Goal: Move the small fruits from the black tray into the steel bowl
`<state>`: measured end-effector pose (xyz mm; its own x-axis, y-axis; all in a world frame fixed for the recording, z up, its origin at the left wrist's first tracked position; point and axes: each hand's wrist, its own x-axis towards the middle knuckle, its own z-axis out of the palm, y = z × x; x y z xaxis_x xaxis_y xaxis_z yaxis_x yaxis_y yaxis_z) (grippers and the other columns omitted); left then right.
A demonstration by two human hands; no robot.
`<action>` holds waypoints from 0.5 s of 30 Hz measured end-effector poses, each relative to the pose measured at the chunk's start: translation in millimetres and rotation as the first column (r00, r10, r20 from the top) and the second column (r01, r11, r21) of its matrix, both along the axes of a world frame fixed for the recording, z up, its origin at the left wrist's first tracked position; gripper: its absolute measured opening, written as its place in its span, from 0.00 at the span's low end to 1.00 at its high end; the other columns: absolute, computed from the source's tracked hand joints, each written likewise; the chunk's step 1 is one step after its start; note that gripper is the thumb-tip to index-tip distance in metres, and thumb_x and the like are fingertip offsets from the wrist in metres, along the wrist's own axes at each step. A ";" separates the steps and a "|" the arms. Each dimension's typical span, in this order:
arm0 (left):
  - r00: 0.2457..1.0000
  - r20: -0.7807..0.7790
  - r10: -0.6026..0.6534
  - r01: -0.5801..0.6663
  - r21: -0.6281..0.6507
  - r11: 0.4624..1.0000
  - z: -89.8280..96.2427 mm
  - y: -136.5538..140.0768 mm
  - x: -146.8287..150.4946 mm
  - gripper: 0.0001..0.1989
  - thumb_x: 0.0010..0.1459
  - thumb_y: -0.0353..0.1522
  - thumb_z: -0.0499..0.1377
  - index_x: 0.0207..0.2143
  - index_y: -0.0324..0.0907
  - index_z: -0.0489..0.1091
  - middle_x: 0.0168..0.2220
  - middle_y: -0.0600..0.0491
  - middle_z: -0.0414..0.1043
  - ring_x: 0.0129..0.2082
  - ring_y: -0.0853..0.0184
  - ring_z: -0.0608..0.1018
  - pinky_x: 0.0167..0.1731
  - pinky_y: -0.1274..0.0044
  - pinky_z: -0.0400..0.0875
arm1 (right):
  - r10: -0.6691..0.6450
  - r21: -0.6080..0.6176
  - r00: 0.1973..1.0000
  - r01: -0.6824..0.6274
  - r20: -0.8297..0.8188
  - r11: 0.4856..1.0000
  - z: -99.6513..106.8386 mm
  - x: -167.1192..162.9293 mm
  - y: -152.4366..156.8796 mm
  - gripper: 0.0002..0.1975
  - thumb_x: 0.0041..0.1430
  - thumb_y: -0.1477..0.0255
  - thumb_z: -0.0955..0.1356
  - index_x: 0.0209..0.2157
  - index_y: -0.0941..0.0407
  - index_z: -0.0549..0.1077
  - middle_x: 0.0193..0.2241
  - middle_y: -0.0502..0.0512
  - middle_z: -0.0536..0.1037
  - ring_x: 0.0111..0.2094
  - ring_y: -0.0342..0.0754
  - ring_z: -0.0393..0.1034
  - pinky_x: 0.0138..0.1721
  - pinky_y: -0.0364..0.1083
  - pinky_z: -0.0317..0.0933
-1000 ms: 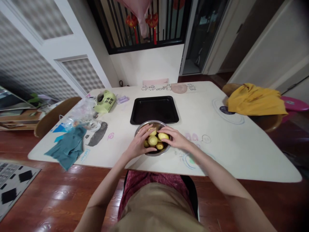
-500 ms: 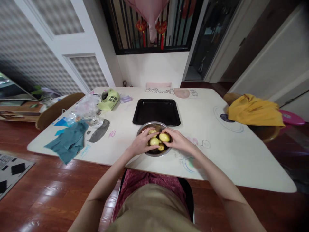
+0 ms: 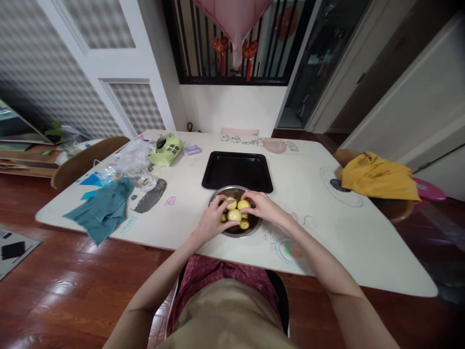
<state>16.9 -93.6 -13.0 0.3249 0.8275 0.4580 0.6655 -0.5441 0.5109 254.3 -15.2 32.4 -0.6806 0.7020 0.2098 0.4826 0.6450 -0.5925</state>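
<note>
A round metal bowl (image 3: 242, 236) holds several yellow fruits that look like lemons. My left hand (image 3: 211, 222) reaches in over the bowl's left side, its thumb and fingers curved around a pale yellow lemon (image 3: 234, 215) in the middle. From the right, my right hand (image 3: 264, 205) grips another lemon (image 3: 243, 206) between thumb and fingertips. More of the fruit lies below and beside these two, partly hidden by my fingers. Directly behind the bowl is a black baking tray (image 3: 238, 172), with nothing on it.
The white table (image 3: 345, 247) carries drawings. At the left lie a teal cloth (image 3: 103, 208), clear plastic bags (image 3: 132, 160), a green packet (image 3: 167, 149) and a small purple packet (image 3: 192, 150). A yellow cloth (image 3: 379, 177) drapes over a chair at the right.
Both hands stay at the bowl. My right hand's lemon has shifted slightly left and up, closer to the middle one. The whole view has moved a little.
</note>
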 end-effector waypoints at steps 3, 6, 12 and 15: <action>1.000 0.010 -0.001 0.001 0.009 1.000 -1.1 -0.7 0.4 0.32 0.62 0.47 0.68 0.64 0.46 0.67 0.60 0.41 0.66 0.59 0.51 0.76 0.57 0.59 0.78 | -0.014 -0.007 1.000 0.014 -0.017 1.000 -2.1 -2.2 0.1 0.11 0.58 0.72 0.77 0.42 0.57 0.78 0.39 0.55 0.81 0.39 0.51 0.75 0.42 0.47 0.64; 1.000 0.015 -0.010 0.010 0.032 0.999 -3.5 -0.5 -0.2 0.33 0.62 0.47 0.68 0.65 0.46 0.65 0.61 0.40 0.66 0.61 0.51 0.75 0.60 0.58 0.76 | -0.044 -0.035 0.998 0.042 -0.052 0.999 -4.8 -2.8 0.3 0.12 0.56 0.72 0.78 0.42 0.57 0.79 0.40 0.56 0.81 0.40 0.52 0.75 0.43 0.48 0.65; 1.000 0.018 -0.018 0.018 0.042 0.999 -7.1 -0.1 -1.9 0.34 0.62 0.46 0.69 0.65 0.47 0.65 0.62 0.41 0.66 0.63 0.50 0.73 0.62 0.57 0.74 | -0.092 -0.090 0.992 0.085 -0.087 0.992 -10.5 3.2 -2.2 0.16 0.53 0.71 0.80 0.43 0.56 0.80 0.39 0.54 0.80 0.38 0.50 0.74 0.40 0.47 0.66; 0.999 0.028 -0.019 0.018 0.023 1.000 -7.4 -0.3 -2.2 0.34 0.61 0.46 0.69 0.66 0.47 0.65 0.63 0.41 0.66 0.64 0.49 0.73 0.62 0.57 0.74 | -0.100 -0.095 0.990 0.091 -0.097 0.991 -12.4 6.9 -4.0 0.19 0.52 0.70 0.81 0.46 0.56 0.80 0.41 0.55 0.80 0.37 0.50 0.73 0.39 0.46 0.66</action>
<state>14.8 -94.0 -20.4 0.3269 0.8108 0.4855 0.6407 -0.5678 0.5169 261.2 -19.2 20.0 -0.5880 0.7819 0.2070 0.4742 0.5406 -0.6949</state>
